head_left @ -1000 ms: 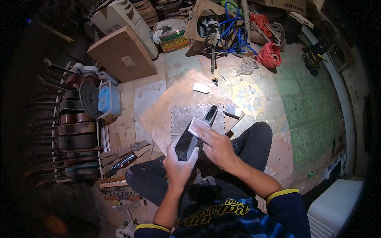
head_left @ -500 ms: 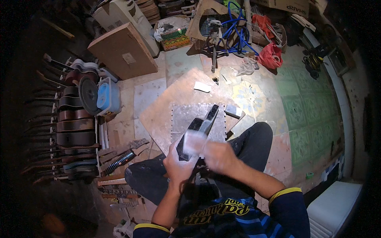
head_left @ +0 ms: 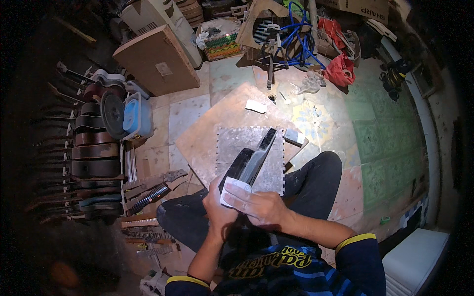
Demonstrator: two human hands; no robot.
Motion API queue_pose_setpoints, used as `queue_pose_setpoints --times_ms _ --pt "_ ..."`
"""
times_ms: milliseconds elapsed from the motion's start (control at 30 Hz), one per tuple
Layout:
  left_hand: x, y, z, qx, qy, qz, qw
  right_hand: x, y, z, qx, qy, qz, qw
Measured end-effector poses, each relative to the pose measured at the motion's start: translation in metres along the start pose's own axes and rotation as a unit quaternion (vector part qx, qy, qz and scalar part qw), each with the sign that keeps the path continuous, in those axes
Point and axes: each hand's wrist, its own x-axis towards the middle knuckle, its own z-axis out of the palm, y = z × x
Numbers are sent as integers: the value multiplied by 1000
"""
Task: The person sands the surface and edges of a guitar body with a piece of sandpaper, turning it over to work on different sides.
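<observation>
Grips a long black stepped piece (head_left: 243, 162) in the left hand (head_left: 217, 203), at the centre of the frame, tilted toward upper right; holds a white pad (head_left: 236, 191) over its lower end with the bunched fingers of the right hand (head_left: 266, 208); sits before a grey mat (head_left: 231, 140) on a tan board (head_left: 196, 140), near a small block (head_left: 294, 137) right of centre
</observation>
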Motion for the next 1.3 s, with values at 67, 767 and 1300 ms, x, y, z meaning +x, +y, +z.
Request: queue_pose_setpoints --times_ms 67,767,1300 --pt "0 6 -1 2 5 29 1000 12 20 4 -13 79 14 997" --pt "0 -4 -5 -13 5 33 999 6 -14 9 17 59 -27 998" --pt "-4 -11 -6 22 17 40 999 1 -14 12 -41 34 20 998"
